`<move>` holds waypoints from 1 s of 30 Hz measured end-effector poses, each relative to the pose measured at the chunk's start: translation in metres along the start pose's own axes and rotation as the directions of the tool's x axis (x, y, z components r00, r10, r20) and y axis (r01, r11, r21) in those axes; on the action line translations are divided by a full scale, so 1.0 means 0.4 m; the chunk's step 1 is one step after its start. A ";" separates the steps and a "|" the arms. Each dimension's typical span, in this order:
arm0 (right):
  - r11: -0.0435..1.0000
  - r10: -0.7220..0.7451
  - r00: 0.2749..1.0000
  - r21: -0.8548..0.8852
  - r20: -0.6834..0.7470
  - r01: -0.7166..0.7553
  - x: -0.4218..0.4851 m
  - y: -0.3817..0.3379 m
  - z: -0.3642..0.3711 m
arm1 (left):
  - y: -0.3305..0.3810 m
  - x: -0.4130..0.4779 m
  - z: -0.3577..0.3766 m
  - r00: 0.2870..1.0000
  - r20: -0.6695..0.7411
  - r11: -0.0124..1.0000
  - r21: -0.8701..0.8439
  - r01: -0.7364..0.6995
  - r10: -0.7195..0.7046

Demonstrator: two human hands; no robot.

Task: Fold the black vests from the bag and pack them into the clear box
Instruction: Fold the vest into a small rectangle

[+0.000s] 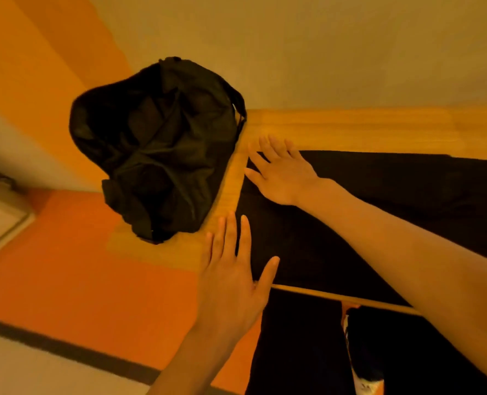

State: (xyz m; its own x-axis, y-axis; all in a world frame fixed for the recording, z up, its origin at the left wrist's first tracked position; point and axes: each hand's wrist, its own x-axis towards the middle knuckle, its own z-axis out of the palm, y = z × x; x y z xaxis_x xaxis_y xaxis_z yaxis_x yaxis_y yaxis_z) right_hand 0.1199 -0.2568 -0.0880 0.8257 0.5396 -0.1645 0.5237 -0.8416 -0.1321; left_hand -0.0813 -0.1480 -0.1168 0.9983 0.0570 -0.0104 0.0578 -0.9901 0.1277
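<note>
A black vest (379, 212) lies spread flat on the wooden table (350, 129), reaching from the table's left part to the right edge of view. My left hand (233, 269) rests flat and open at the vest's near left corner, fingers partly on the wood. My right hand (282, 172) lies flat and open on the vest's far left corner. A crumpled black bag (156, 149) sits on the table's left end, just left of both hands, its mouth open with dark fabric inside. The clear box is out of view.
The table's near edge (336, 296) runs just below the vest. Beyond the table's left end is an orange floor (79, 266) with a dark stripe. A plain wall stands behind the table. My dark-clothed legs (302, 346) are under the near edge.
</note>
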 end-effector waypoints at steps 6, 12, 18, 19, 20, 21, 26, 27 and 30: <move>0.999 0.031 0.999 -0.043 -0.015 -0.031 0.045 -0.014 0.044 | -0.012 -0.019 0.009 0.999 -0.048 1.000 -0.020 -0.007 0.006; 0.994 0.095 0.992 -0.053 -0.078 -0.099 0.015 -0.032 0.040 | -0.013 -0.023 0.016 0.998 -0.058 0.999 -0.042 -0.002 -0.001; 0.992 0.120 0.989 -0.039 -0.089 -0.124 -0.040 -0.059 0.066 | -0.010 -0.022 0.020 0.997 -0.075 0.999 -0.038 0.003 -0.005; 0.992 0.114 0.990 -0.041 -0.086 -0.117 -0.041 -0.063 0.063 | -0.012 -0.023 0.022 0.997 -0.079 0.999 -0.040 0.001 -0.004; 0.994 0.101 0.991 -0.042 -0.091 -0.105 -0.044 -0.070 0.063 | -0.013 -0.024 0.023 0.997 -0.079 0.999 -0.041 0.000 -0.003; 0.995 0.083 0.991 -0.040 -0.102 -0.088 -0.050 -0.074 0.066 | -0.011 -0.023 0.023 0.997 -0.081 0.999 -0.042 -0.002 -0.002; 0.996 -0.060 0.987 -0.074 -0.152 0.050 -0.102 -0.067 0.062 | -0.012 -0.022 0.022 0.998 -0.069 1.000 -0.030 0.001 -0.003; 0.994 -0.089 0.974 -0.080 -0.207 0.074 -0.127 -0.052 0.048 | -0.013 -0.023 0.019 0.998 -0.056 1.000 -0.017 -0.002 0.001; 0.999 -0.051 0.956 0.002 -0.289 0.054 -0.244 0.014 0.009 | -0.012 -0.026 -0.003 1.000 -0.020 1.000 0.020 0.002 -0.001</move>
State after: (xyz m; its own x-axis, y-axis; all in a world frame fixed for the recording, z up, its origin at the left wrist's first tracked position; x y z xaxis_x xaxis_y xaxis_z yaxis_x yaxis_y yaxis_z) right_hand 0.0416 -0.3140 -0.0760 0.8232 0.5522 0.1322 0.5671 -0.8112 -0.1430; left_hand -0.0919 -0.1439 -0.1162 0.9981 0.0608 0.0094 0.0595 -0.9924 0.1077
